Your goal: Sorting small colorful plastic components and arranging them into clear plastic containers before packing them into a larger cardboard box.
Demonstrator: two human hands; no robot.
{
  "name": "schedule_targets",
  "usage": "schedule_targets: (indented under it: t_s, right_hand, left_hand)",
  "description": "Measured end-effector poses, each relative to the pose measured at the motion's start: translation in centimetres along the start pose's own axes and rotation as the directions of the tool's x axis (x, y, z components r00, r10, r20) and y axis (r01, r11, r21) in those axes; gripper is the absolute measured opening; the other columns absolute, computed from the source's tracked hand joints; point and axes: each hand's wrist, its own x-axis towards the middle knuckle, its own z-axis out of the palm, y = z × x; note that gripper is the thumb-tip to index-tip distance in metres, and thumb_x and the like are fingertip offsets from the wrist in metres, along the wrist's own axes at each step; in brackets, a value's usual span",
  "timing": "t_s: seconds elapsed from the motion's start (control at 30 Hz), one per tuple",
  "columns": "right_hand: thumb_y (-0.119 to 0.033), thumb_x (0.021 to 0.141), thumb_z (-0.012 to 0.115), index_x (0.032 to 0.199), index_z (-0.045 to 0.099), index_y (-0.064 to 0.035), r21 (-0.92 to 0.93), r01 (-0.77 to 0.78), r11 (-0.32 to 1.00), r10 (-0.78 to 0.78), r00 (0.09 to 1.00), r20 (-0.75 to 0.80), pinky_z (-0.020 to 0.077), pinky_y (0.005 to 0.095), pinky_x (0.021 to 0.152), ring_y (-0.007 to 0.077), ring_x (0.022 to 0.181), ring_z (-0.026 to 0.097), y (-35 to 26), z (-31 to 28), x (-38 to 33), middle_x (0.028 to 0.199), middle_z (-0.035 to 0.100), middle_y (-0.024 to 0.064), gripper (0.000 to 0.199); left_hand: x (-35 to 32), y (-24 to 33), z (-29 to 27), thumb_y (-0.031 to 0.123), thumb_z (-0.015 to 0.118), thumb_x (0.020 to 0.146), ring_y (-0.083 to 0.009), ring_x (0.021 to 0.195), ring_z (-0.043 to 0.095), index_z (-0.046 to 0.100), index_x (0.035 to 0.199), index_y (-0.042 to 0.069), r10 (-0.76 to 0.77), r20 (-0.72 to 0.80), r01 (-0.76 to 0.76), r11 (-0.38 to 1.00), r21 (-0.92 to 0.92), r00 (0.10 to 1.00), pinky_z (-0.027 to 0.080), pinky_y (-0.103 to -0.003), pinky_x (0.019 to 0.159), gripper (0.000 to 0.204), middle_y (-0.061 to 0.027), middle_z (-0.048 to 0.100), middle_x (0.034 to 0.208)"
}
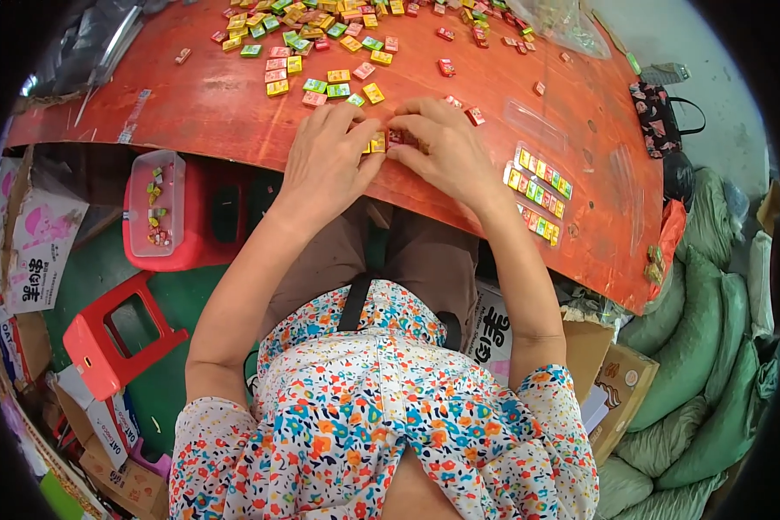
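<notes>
Yellow box (378,142) between fingers (371,164), near table edge (234,150)

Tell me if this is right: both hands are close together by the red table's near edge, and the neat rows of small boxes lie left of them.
Wrong side: the head view shows the neat rows of small boxes to the right of the left hand and right hand. Those are close together by the near edge of the red table, as you say.
</notes>
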Motion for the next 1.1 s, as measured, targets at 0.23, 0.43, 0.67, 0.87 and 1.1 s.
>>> schedule_targets:
  t_s: [0.23,0.43,0.67,0.87,1.1]
  right_hand:
    - [-0.019,0.076,0.074,0.104,0.068,-0.0044,-0.114,0.000,0.993,0.007,0.998,0.067,0.0481,0.0409,0.087,0.0310,0.102,0.060,0.3,-0.6,0.7,0.108,0.064,0.0110,0.032]
    - [-0.026,0.076,0.075,0.102,0.069,-0.0067,-0.088,0.016,0.996,-0.015,1.000,0.015,0.0511,0.0397,0.078,0.0299,0.096,0.063,0.4,-0.6,2.2,0.106,0.066,0.0108,0.033]
    - [-0.028,0.082,0.067,0.095,0.066,-0.0093,-0.352,-0.022,0.936,0.044,0.998,0.054,0.0524,0.0439,0.067,0.0286,0.087,0.065,-1.6,2.7,6.5,0.092,0.066,0.0090,0.023]
    - [-0.019,0.081,0.065,0.102,0.066,-0.0080,-0.180,0.119,0.976,-0.107,0.991,0.076,0.0528,0.0397,0.069,0.0280,0.084,0.065,0.4,2.0,6.4,0.094,0.065,0.0095,0.023]
    - [-0.011,0.081,0.069,0.109,0.066,-0.0047,0.054,-0.177,0.983,0.175,0.984,0.029,0.0509,0.0319,0.069,0.0197,0.075,0.062,2.4,-3.7,-0.6,0.089,0.063,0.0085,0.029]
  left_hand:
    - [-1.4,0.1,-2.4,0.016,0.073,0.077,-0.0301,0.094,0.056,0.061,0.108,0.003,-0.088,-0.004,0.088,0.996,0.028,0.996,0.049,-0.041,0.081,0.036,-0.0120,0.054,0.099]
    - [-1.8,0.1,-2.5,0.016,0.073,0.078,-0.0310,0.093,0.058,0.061,0.107,0.002,-0.138,0.027,0.138,0.990,0.003,0.990,0.050,-0.042,0.077,0.035,-0.0124,0.055,0.100]
    - [-1.8,0.0,-2.7,0.016,0.074,0.077,-0.0322,0.088,0.061,0.061,0.106,0.002,-0.165,0.014,0.165,0.986,-0.007,0.986,0.051,-0.042,0.075,0.034,-0.0132,0.057,0.098]
    - [-1.7,0.0,-2.3,0.019,0.076,0.076,-0.0329,0.095,0.060,0.060,0.109,0.002,-0.169,0.095,0.170,0.985,-0.005,0.981,0.051,-0.043,0.078,0.041,-0.0140,0.056,0.105]
    - [-0.2,-0.2,-2.6,0.025,0.078,0.074,-0.0322,0.096,0.060,0.060,0.111,0.004,-0.180,0.229,0.195,0.980,-0.043,0.957,0.052,-0.043,0.079,0.046,-0.0129,0.054,0.105]
